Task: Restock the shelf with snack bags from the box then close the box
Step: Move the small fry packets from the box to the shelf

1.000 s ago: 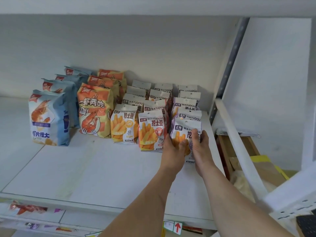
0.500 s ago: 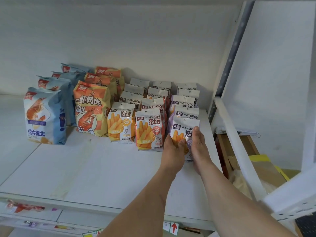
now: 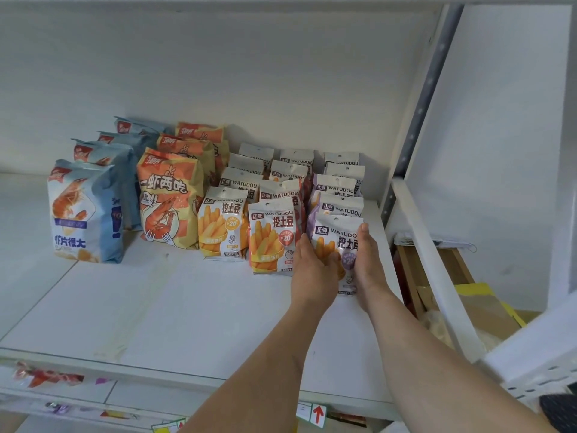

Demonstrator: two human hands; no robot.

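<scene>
A purple-and-white Watudou snack bag [image 3: 338, 237] stands upright at the front of the right-hand row on the white shelf [image 3: 187, 307]. My left hand [image 3: 313, 270] holds its left edge and my right hand [image 3: 368, 264] holds its right edge, fingers wrapped round the sides. More purple bags [image 3: 340, 204] line up behind it. To the left stand rows of orange Watudou bags [image 3: 271, 239] and yellow ones [image 3: 221, 223]. The cardboard box [image 3: 468, 295] shows partly, low behind the shelf's right post, its flaps open.
Large orange shrimp-chip bags [image 3: 168, 198] and blue shrimp-chip bags [image 3: 84, 210] fill the shelf's left part. A grey slotted upright [image 3: 418, 114] and a white slanted bar [image 3: 434, 264] bound the shelf on the right. Price labels [image 3: 315, 412] hang on the front lip.
Both hands stay on the front purple bag; they and the bag have shifted slightly back toward the row. The camera moved a little.
</scene>
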